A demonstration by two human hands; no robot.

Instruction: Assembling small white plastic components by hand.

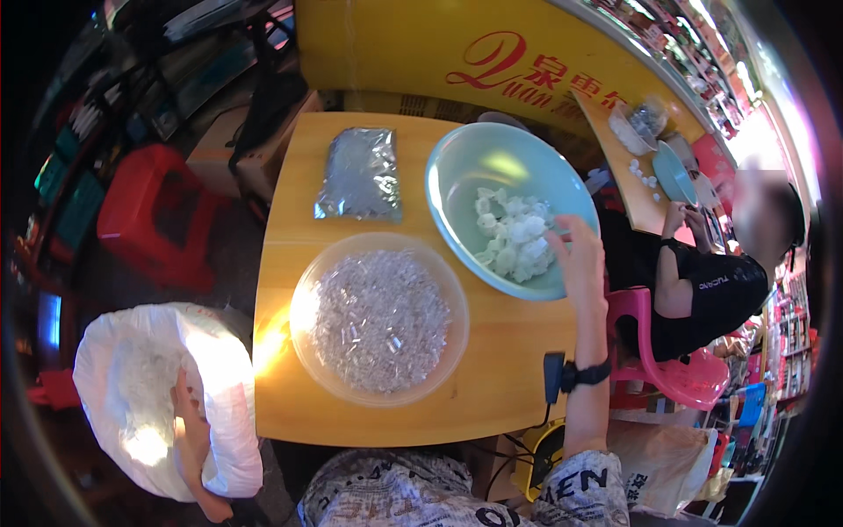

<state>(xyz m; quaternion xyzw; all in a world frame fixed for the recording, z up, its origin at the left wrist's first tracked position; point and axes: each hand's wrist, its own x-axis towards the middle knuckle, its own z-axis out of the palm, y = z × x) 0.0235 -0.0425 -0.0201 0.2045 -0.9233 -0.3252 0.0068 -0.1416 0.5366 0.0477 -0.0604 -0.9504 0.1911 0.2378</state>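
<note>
Right grip: your right grip, right of centre in the frame, reaches over the right edge of the basin; its fingers are parted and bent, with nothing visibly held, and you cannot tell whether the fingertips touch the pieces.
Left grip: your left grip, at the lower left of the frame, is inside the sack; you cannot tell whether it grasps anything.
Pieces: the whitish, translucent pieces lie heaped in the basin, upper centre-right of the frame; they look light, thin and perhaps slick, so pinch each lightly by an edge, as squeezing could bend or crack it.
Basin: pale blue, wide and tilted-looking on the desk; likely firm yet light, best steadied by its rim.
Sack: white and soft-walled, its mouth probably sags under pressure; hold it by the rolled edge.
Tub: the clear tub at centre is full of short clear tubes; it is probably the heaviest load, so take opposite sides of its rim.
</note>
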